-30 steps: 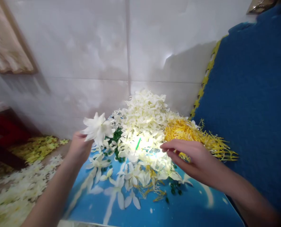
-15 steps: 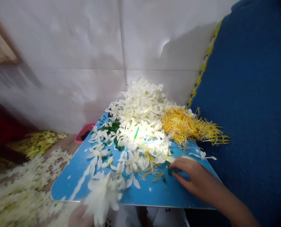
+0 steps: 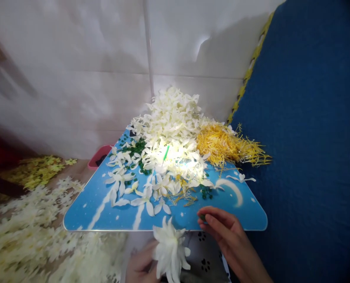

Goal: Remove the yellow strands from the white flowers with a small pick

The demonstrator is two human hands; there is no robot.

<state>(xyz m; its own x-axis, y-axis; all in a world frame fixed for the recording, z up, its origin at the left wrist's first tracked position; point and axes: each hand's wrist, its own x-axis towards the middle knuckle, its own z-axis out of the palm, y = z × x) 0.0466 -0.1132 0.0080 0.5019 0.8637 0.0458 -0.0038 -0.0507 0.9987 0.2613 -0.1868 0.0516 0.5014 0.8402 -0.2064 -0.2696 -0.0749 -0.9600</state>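
My left hand (image 3: 142, 262) is closed round the underside of a white many-petalled flower (image 3: 171, 247), below the front edge of the blue table (image 3: 165, 224). Over the table's front right edge, my right hand (image 3: 222, 228) pinches a small dark green piece (image 3: 203, 217) between thumb and fingertips. Behind it lie several small green pieces (image 3: 206, 192) and loose white petals (image 3: 147, 200). A tall heap of white petals (image 3: 175, 114) fills the back of the table, with a green stick (image 3: 165, 152) on its front.
Yellow strands (image 3: 228, 145) lie at the table's right, by a blue cloth surface (image 3: 304, 137). More green pieces (image 3: 138, 147) are left of the heap. White flowers (image 3: 30, 228), yellow flowers (image 3: 42, 169) and a pink container (image 3: 99, 155) sit on the floor at the left.
My left hand has moved right with the white flower. My right hand has drawn back from the green pieces to the front edge, holding one. The view has shifted slightly.
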